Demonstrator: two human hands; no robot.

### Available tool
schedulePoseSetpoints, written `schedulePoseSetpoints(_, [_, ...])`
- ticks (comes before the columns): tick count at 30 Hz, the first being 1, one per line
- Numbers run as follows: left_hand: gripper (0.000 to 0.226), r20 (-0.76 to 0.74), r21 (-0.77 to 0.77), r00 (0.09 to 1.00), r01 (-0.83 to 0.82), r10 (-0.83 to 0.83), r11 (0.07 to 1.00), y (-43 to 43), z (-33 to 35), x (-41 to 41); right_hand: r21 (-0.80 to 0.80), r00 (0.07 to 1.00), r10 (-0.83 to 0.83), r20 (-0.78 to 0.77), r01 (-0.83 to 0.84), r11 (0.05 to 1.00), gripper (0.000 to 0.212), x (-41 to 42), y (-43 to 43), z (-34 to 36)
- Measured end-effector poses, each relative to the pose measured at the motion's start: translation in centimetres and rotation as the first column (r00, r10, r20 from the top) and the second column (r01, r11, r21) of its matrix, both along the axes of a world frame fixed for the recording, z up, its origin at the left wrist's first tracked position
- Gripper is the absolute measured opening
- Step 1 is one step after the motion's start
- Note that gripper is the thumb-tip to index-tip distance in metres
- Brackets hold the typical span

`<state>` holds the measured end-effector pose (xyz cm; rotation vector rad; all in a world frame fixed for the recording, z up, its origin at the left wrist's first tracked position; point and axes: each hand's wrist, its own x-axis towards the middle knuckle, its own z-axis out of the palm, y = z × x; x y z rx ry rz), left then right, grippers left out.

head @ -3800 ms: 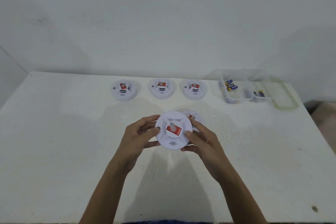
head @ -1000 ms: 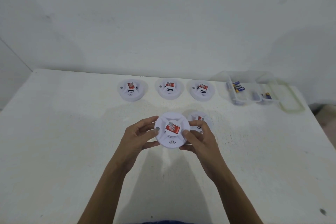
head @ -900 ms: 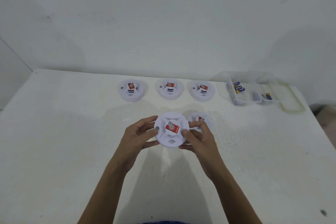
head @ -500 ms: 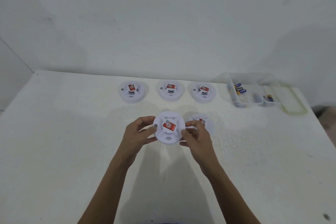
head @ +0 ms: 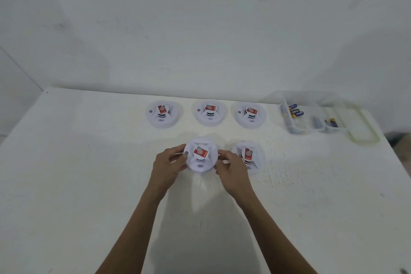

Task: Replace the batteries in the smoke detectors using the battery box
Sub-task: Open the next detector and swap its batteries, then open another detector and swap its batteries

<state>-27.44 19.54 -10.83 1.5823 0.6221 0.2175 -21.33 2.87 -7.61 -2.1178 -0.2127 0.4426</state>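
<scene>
A round white smoke detector (head: 201, 158) with a red label sits low at the table, between both hands. My left hand (head: 168, 162) grips its left rim and my right hand (head: 229, 168) grips its right rim. A second detector (head: 249, 158) lies just right of it, partly behind my right hand. Three more detectors (head: 163, 113) (head: 210, 112) (head: 250, 114) stand in a row further back. The clear plastic battery box (head: 311, 113) at the back right is open, with several batteries (head: 294, 112) inside.
The white table (head: 77, 173) ends at a wall behind the detectors. The box's clear lid (head: 362, 127) lies open to the right of the box, near the table's right edge. A dark spot (head: 403, 270) marks the front right corner.
Both hands have carried the held detector away from me and down toward the table, left of the second detector. The grip on its rim stays the same.
</scene>
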Motion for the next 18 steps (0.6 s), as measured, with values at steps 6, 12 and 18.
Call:
schedulePoseSetpoints(6, [0.032,-0.087,0.242,0.996,0.055,-0.035,0.969,0.5,-2.0,0.3,-0.099,0.997,0.074,0.017,-0.072,0.993,0.029,0.4,0.3,-0.7])
schedulePoseSetpoints(12, [0.033,-0.099,0.344,0.995,0.041,-0.007,0.938,0.0,-2.4,0.1,-0.121,0.993,0.107,0.044,-0.101,0.987,0.023,0.5,0.1,-1.1])
schedulePoseSetpoints(18, [0.026,-0.061,0.412,0.993,-0.068,0.101,0.909,-0.4,-1.2,0.2,-0.078,0.994,0.100,-0.041,-0.103,0.992,0.036,1.2,-1.1,0.1])
